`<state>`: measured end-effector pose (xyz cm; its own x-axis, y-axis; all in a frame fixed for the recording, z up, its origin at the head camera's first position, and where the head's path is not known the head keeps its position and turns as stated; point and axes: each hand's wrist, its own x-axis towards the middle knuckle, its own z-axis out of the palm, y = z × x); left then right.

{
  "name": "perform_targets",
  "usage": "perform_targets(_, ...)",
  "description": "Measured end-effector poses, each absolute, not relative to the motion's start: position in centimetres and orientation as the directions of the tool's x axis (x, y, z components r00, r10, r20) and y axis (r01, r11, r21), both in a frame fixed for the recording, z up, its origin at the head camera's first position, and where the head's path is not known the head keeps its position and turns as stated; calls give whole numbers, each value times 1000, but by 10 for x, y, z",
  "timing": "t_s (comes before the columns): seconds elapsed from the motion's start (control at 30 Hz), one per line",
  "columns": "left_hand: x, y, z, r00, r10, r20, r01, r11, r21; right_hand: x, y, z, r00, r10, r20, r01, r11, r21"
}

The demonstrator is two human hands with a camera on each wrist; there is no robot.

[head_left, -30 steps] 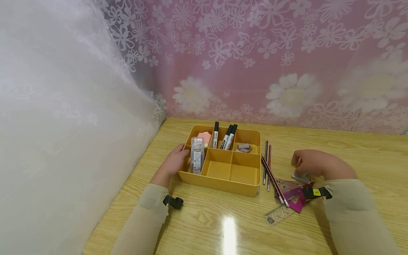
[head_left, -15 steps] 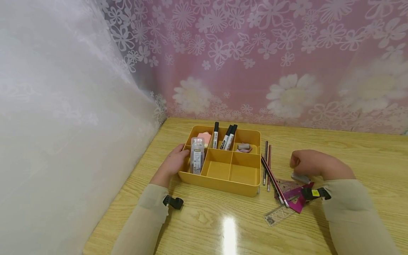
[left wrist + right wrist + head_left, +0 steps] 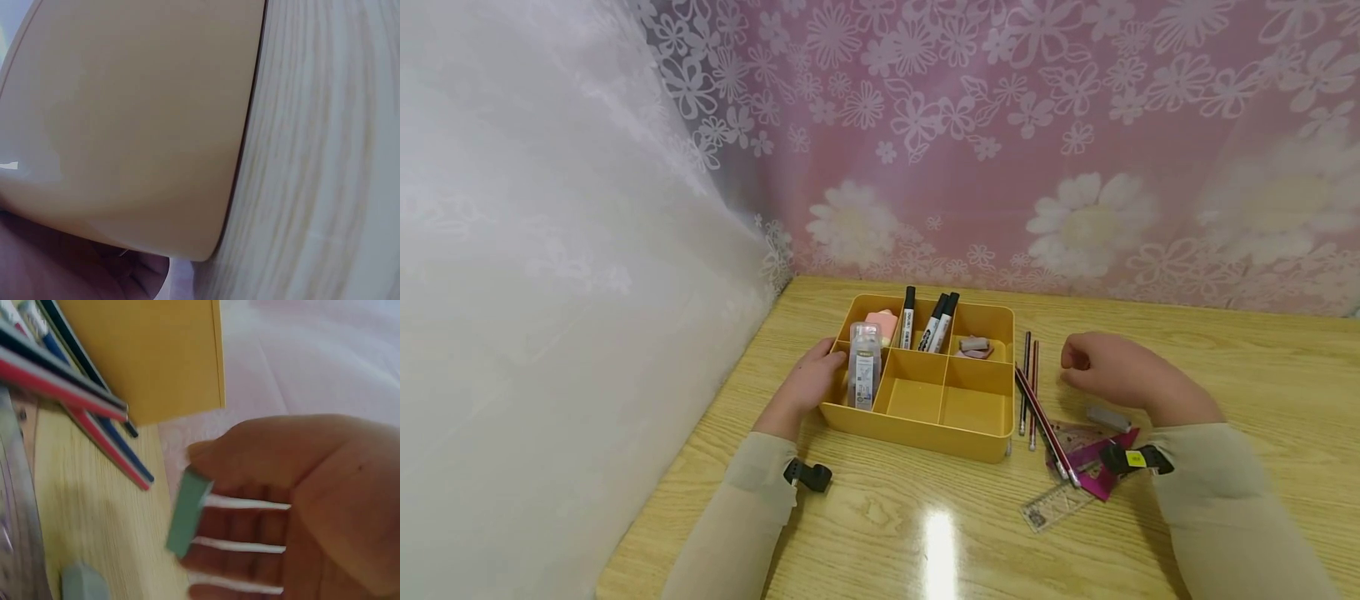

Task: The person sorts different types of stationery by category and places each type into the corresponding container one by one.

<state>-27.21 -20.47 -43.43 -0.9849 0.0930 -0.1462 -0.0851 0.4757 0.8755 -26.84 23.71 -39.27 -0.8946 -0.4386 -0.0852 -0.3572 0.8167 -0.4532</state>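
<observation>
My left hand (image 3: 808,382) grips the left wall of a yellow divided storage box (image 3: 917,435), its thumb over the rim. In the left wrist view the box's smooth side (image 3: 144,125) fills much of the frame, with curled fingers at its edge. My right hand (image 3: 1123,377) is right of the box, over the table. The right wrist view shows it pinching a small green eraser (image 3: 189,512) between thumb and fingers; the head view hides this eraser. Another eraser (image 3: 1108,418), greyish, lies on the table below that hand.
In the box are a clear bottle-shaped case (image 3: 864,371), a pink item (image 3: 883,323), several black-capped markers (image 3: 907,321) and small erasers (image 3: 974,343). Striped pencils (image 3: 1047,421) lie along its right side, beside a clear ruler (image 3: 1056,505) and a magenta piece (image 3: 1101,482).
My right hand has lifted and moved left and away from me, leaving the greyish eraser on the table. The left hand and the box have stayed put.
</observation>
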Motion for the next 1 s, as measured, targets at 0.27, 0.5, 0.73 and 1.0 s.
perform_targets(0.27, -274, -205, -436, -986, 90, -141, -82, 472, 878, -269, 218, -391, -879, -464, 114, -461, 763, -452)
perform_targets(0.5, -275, -204, -436, -984, 85, -158, -100, 469, 878, -267, 203, -395, -870, -448, 204, -489, 733, -473)
perform_targets(0.73, -274, -204, -435, -984, 88, -155, -97, 467, 879, -265, 187, -396, -852, -447, 273, -523, 692, -498)
perform_targets(1.0, -273, -205, -434, -985, 92, -146, -88, 463, 882, -261, 176, -397, -815, -481, 322, -578, 640, -506)
